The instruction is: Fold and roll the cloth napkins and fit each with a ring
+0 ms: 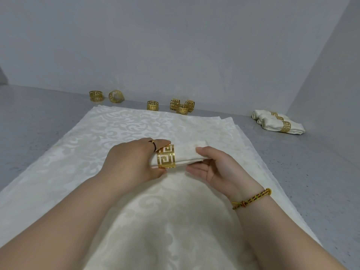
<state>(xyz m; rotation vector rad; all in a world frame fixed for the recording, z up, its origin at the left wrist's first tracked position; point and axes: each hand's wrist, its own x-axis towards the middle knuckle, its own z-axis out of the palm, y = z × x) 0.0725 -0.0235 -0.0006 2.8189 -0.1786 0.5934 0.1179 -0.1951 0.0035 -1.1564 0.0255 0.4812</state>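
Observation:
A rolled cream napkin [188, 155] is held just above a stack of flat cream napkins [116, 133]. A gold cut-out ring [166, 156] sits around the roll near its left end. My left hand [134, 160] pinches the ring between thumb and fingers. My right hand [216, 166] grips the right half of the roll, fingers over the top and thumb beneath. Several loose gold rings [153, 105] lie along the back wall. Three finished ringed napkins [280, 124] lie side by side at the back right.
The grey speckled tabletop [302, 172] shows on both sides of the napkin stack. White walls close the back and the right side.

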